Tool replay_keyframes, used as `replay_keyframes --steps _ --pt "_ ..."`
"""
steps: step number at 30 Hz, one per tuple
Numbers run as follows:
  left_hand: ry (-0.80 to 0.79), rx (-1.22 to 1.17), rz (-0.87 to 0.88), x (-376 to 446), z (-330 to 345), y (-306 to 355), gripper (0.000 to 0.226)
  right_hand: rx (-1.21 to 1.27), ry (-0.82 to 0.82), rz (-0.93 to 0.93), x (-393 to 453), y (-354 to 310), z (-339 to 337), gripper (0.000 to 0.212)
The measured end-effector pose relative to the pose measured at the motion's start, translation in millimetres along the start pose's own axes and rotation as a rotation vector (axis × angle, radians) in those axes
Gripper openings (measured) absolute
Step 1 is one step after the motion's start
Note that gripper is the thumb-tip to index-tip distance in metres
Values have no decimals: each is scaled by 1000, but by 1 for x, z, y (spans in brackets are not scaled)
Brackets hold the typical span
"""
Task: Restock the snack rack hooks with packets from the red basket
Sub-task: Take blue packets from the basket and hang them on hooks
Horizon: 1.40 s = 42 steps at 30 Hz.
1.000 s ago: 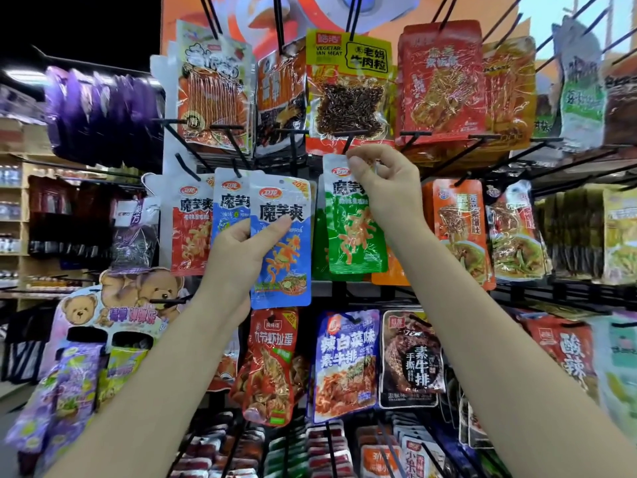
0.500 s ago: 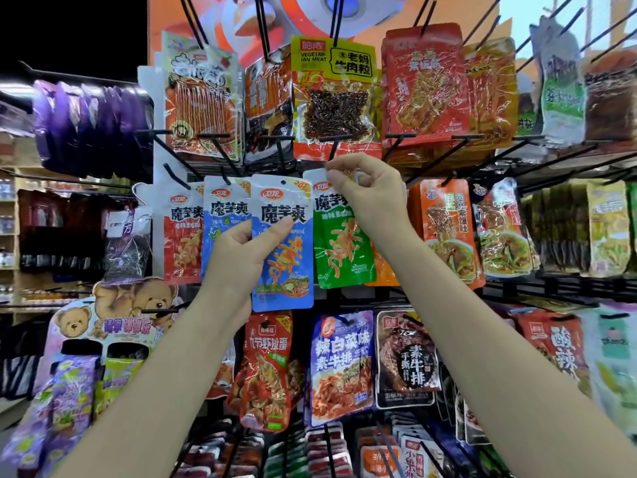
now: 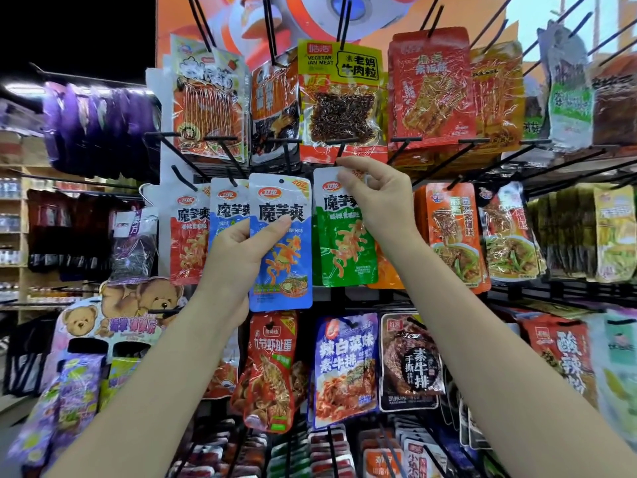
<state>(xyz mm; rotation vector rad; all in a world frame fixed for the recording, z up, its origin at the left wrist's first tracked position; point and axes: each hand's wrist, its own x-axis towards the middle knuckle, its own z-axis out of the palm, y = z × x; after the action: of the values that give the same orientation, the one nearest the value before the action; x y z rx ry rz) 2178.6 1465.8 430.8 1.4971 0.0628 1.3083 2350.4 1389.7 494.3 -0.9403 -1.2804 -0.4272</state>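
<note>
**Operator:** Since the earlier frame, my right hand (image 3: 377, 198) has shifted the green packet (image 3: 344, 236) slightly left under the black hook (image 3: 339, 155); the packet hangs a little tilted, its top edge just below the hook tip.

**Checker:** State the finger condition.

**Operator:** I see the right thumb and fingers pinching the green packet's top right corner. My left hand (image 3: 238, 257) holds the blue packet (image 3: 281, 243) upright, thumb pressed across its front, fingers curled behind; I cannot tell how those hidden fingers lie.

**Checker:** Packet locations?

**Operator:** Both sit at the middle row of the snack rack (image 3: 517, 294), the blue one left of the green, nearly edge to edge. Further left hang a second blue packet (image 3: 227, 208) and a red packet (image 3: 188, 236) of the same brand. An orange packet (image 3: 451, 232) hangs right of the green one.
</note>
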Motion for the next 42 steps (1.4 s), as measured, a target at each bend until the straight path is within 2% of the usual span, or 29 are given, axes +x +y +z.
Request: replay_keyframes --steps 5,9,13,14,17,20,28,31,34,39,41,42 --pt "11 13 2 2 3 -3 29 -39 17 7 2 -5 1 17" --pt "21 15 0 3 4 -5 24 -18 38 48 2 -6 1 24" --pt "27 15 -5 9 9 -4 60 38 16 135 7 -4 1 21" --pt "27 18 -5 12 12 -2 55 47 8 151 8 -3 1 19" --pt "-3 24 -23 23 23 1 15 64 -7 170 9 -1 1 16" --pt "4 108 6 33 33 -3 20 138 16 203 10 0 1 14" --pt "117 174 50 34 44 -9 31 224 68 393 13 -4 7 29" --pt "131 167 51 33 42 -13 28 102 92 395 12 -5 7 26" --pt "109 163 17 32 38 -16 30 -89 95 229 6 -4 0 8" --pt "74 105 -13 32 30 -13 24 -339 -68 4 -16 -3 -9 32" --pt "64 95 10 29 26 -10 28 -531 -115 -22 -18 0 -4 38" --pt "54 78 16 27 23 -7 37 -671 -136 -21 -19 1 -1 40"
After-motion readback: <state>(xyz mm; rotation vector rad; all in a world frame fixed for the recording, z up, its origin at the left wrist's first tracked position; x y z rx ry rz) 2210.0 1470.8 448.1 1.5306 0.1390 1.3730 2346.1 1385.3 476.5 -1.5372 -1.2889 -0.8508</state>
